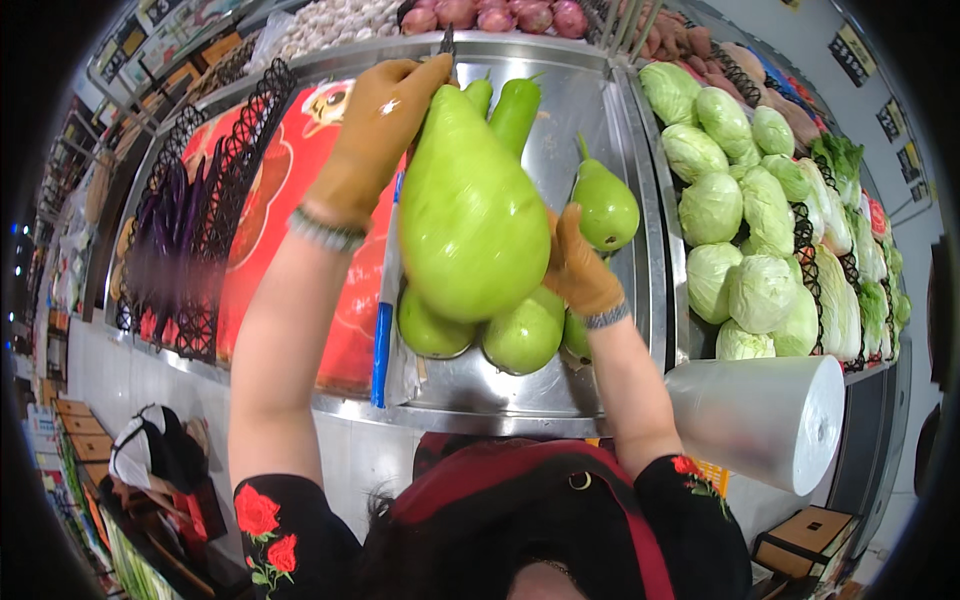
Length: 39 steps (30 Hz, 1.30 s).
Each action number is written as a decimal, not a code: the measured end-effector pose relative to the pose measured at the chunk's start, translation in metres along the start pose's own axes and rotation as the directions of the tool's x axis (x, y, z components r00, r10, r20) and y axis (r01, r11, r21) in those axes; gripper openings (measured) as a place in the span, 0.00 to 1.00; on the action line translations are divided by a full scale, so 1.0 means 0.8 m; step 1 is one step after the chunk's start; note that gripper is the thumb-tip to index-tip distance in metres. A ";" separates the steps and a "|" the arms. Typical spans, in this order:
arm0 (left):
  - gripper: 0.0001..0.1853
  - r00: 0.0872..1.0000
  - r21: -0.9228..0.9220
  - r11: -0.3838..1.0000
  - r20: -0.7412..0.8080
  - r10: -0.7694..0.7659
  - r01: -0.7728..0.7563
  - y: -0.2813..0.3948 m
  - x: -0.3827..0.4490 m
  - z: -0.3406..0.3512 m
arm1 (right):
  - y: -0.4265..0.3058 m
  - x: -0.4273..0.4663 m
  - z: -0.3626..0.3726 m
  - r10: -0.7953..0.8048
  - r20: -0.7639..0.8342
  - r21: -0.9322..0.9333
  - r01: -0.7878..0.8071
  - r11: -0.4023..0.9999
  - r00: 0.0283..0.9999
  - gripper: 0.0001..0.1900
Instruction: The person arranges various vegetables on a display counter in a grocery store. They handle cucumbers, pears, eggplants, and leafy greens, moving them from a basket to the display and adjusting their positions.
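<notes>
A large pale green bottle gourd is raised above the steel tray. My left hand, in a tan glove, is at its narrow top, fingers closed around its stem end beside a dark pointed thing. My right hand, gloved too, touches the gourd's lower right side with its palm; its fingers are partly hidden behind it. Round-bottomed gourds lie under the raised one, and longer green gourds lie behind it. A small gourd rests on the tray just beyond my right hand.
Left of the tray are a red printed board and purple eggplants between black lattice dividers. Cabbages are piled on the right, above a roll of clear plastic bags. Garlic and red onions lie at the back. Another person bends at lower left.
</notes>
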<state>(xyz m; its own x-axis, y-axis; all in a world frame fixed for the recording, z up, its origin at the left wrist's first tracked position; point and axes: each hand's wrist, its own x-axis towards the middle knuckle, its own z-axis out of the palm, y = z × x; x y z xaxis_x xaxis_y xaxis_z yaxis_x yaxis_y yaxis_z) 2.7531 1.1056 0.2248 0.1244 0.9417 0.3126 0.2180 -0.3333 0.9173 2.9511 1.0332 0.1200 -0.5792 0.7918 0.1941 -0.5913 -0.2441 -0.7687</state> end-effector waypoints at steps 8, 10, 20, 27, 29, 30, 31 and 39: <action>0.26 0.983 0.609 0.775 -0.047 -0.177 0.168 -0.105 0.165 0.120 | 0.011 -0.025 -0.078 0.099 -0.349 0.177 -0.039 0.983 0.932 0.37; 0.25 0.991 0.709 0.696 -0.028 -0.133 0.113 -0.128 0.176 0.147 | 0.012 -0.018 -0.102 0.178 -0.358 0.229 -0.098 0.968 0.917 0.37; 0.27 0.990 0.751 0.656 0.133 -0.037 -0.076 -0.277 0.274 0.235 | 0.019 -0.047 -0.013 -0.037 -0.485 -0.148 -0.040 0.988 0.874 0.24; 0.18 0.839 0.001 0.900 0.364 0.405 -0.435 -0.353 0.348 0.240 | 0.072 -0.257 0.095 -0.146 -0.564 -0.214 0.027 0.977 0.813 0.21; 0.16 0.824 0.067 0.825 0.136 0.550 -0.561 -0.270 0.341 0.225 | 0.100 -0.333 0.116 -0.142 -0.799 -0.154 0.030 0.988 0.584 0.22; 0.15 0.677 0.270 0.643 0.049 0.735 -0.717 -0.214 0.325 0.212 | 0.119 -0.367 0.126 -0.266 -0.858 -0.237 0.122 0.964 0.440 0.21; 0.14 0.586 0.256 0.551 0.090 0.805 -0.795 -0.158 0.293 0.196 | 0.142 -0.403 0.145 -0.245 -0.939 -0.216 0.142 0.966 0.241 0.20; 0.14 -0.801 -0.806 0.555 0.465 0.377 -0.207 0.173 -0.131 0.213 | 0.327 -0.584 0.206 -0.060 -0.861 -0.292 0.393 0.872 -0.506 0.22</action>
<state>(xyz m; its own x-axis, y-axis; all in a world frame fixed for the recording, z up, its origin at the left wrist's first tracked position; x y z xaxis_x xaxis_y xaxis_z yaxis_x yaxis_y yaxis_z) 2.9353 0.9532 0.2767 0.4322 -0.9016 -0.0198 -0.6850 -0.3425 0.6430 2.9748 0.5069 -0.0712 0.8115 0.0960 -0.5765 -0.5793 0.2620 -0.7718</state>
